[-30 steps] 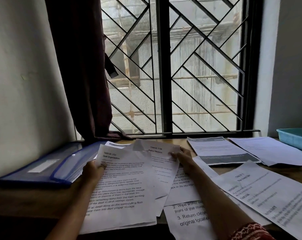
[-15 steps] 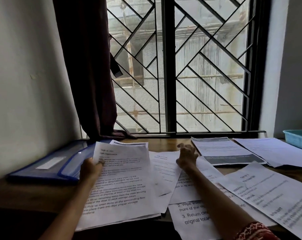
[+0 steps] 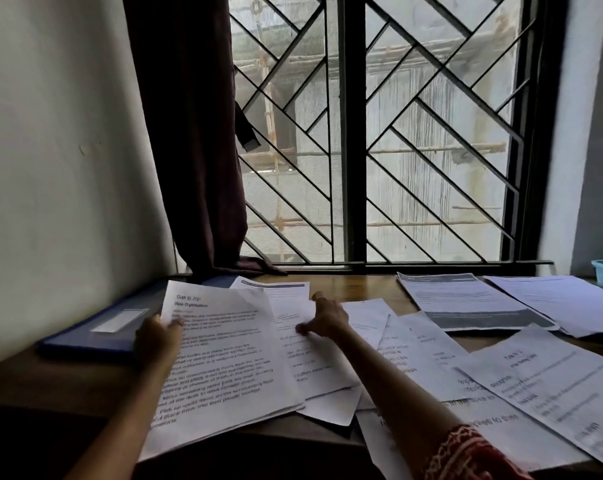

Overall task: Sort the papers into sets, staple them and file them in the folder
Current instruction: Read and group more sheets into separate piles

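I see many white printed papers [image 3: 414, 358] spread overlapping on the wooden desk; one sheet [image 3: 220, 358] (headed "Desk Organization") lies at the left, partly over the closed blue folder [image 3: 96, 327].

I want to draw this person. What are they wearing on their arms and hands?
Both forearms are bare, and I see no rings, watch or gloves on the left hand or the right hand. Only the right arm shows clothing: a red sleeve with a pale woven pattern, at the bottom edge.
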### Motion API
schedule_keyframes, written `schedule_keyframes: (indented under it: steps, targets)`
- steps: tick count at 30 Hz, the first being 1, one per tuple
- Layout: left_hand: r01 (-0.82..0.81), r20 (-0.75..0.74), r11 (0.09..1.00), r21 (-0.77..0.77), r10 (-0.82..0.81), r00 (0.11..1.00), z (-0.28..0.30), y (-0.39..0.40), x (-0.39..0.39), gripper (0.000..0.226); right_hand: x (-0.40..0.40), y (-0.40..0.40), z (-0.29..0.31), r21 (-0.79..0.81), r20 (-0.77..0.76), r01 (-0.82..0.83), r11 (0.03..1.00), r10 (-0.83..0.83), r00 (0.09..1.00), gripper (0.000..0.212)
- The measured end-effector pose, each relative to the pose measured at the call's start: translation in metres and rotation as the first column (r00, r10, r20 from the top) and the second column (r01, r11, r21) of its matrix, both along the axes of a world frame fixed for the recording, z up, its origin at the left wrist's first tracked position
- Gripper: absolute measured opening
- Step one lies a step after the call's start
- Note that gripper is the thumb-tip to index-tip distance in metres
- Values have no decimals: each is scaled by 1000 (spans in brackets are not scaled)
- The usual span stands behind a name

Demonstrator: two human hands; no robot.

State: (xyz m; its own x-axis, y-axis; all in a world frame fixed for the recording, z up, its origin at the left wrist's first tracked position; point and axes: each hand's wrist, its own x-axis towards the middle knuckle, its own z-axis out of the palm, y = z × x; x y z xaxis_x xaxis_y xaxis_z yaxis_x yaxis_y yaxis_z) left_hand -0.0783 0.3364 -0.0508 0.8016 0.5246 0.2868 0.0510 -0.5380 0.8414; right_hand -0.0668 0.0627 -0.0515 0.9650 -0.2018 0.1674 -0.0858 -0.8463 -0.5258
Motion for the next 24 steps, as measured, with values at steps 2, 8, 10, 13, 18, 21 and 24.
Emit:
schedule_keyframes:
  steps: [2, 8, 10, 13, 18, 21, 24]
  targets:
    - [-2, 6, 1000, 3, 2, 1000, 0, 0, 2, 38, 2, 2, 4, 57, -76, 5, 998, 0, 997, 73]
    - [-18, 24, 999, 33, 17, 1000, -5, -2, 8, 38, 23, 11, 20, 154, -247, 5, 988, 34, 968, 95]
    - [-20, 19, 999, 32, 19, 1000, -5, -2, 8, 37, 38, 12, 20, 230, -263, 17, 973, 46, 964, 104]
    - [-20, 15, 998, 57, 19, 1000, -3, -5, 6, 36, 40, 18, 12, 171, -261, 74, 983, -27, 965, 118]
    - [11, 32, 997, 82, -14, 999, 3, -17, 15, 35, 46, 22, 11, 127, -237, 93, 988, -60, 970, 117]
    - [0, 19, 999, 54, -1, 1000, 3, -24, 23, 35, 54, 12, 15, 185, -253, 61, 981, -12, 967, 93]
    - [-3, 12, 999, 44, 2, 1000, -1, -29, 27, 35, 50, 5, 1, 373, -157, 49, 927, 10, 988, 70]
